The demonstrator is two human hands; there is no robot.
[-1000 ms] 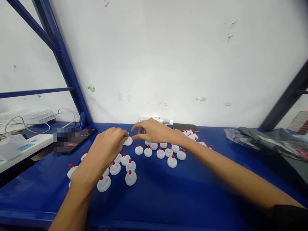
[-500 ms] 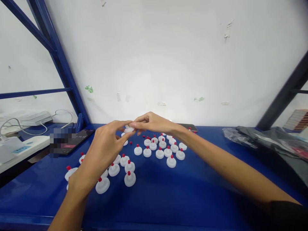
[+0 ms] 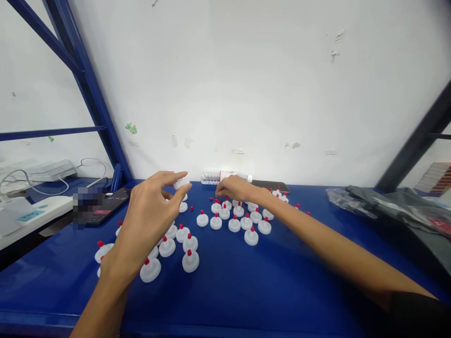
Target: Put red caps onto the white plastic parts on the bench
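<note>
My left hand [image 3: 151,202] is raised over the left part of the table, pinching a white plastic nozzle cap [image 3: 181,182] between thumb and fingers. No red tip shows on this cap. My right hand [image 3: 237,188] reaches to the back, its fingers drawn together and pointing down by some small loose red tips [image 3: 219,202]. Whatever its fingertips hold, if anything, is hidden. Several white nozzle caps with red tips stand in a group [image 3: 234,224] under the right forearm. More of them [image 3: 190,261] stand beside the left wrist, partly covered by it.
A clear bottle [image 3: 210,178] lies at the wall behind my right hand, near a dark phone [image 3: 271,186]. At left are another phone [image 3: 112,205] and a white power strip [image 3: 42,216]. Plastic bags and grey cloth [image 3: 387,202] lie on the right. Blue posts [image 3: 88,89] frame the table.
My right hand has parted from the nozzle cap and moved right, down toward the loose red tips. My left hand still holds the cap, slightly farther left. The bottle has come into view.
</note>
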